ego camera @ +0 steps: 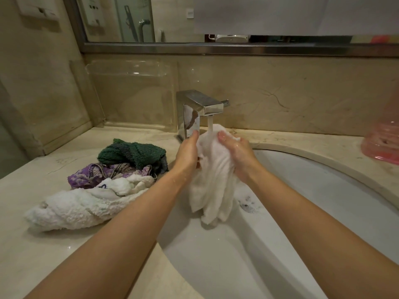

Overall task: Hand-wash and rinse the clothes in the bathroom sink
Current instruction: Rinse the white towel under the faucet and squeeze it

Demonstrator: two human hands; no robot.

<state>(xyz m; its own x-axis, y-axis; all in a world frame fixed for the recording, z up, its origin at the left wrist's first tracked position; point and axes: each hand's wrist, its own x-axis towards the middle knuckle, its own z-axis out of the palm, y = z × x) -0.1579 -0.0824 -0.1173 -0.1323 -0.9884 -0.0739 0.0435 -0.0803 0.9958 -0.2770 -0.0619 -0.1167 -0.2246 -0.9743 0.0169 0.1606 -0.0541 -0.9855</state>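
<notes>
The worktop (43, 251) is carrying the waiting laundry on its left part, just beside the left rim of the sink (302, 212): a white fluffy towel (71, 208) is lying nearest the front edge, a purple patterned cloth (90, 175) is sitting behind it, and a dark green towel (131, 154) is resting furthest back, toward the wall.

At the back rim of the sink the faucet (200, 108) is running, and its water stream (210, 124) is falling straight onto the top of the white cloth (213, 186). That cloth is hanging with its long axis upright: its bunched top is sitting under the stream, and its loose tail is dangling down into the basin, apparently just above the soapy patch near the drain.

The left hand (187, 152) is gripping the cloth's upper left side, fingers curled round the folds. The right hand (237, 152) is clamping the upper right side likewise. Both hands are level with each other, so neither is nearer; the free length is lying below the grip. Any squeeze or wring, I judge, will have to be worked downward along that hanging axis.
</notes>
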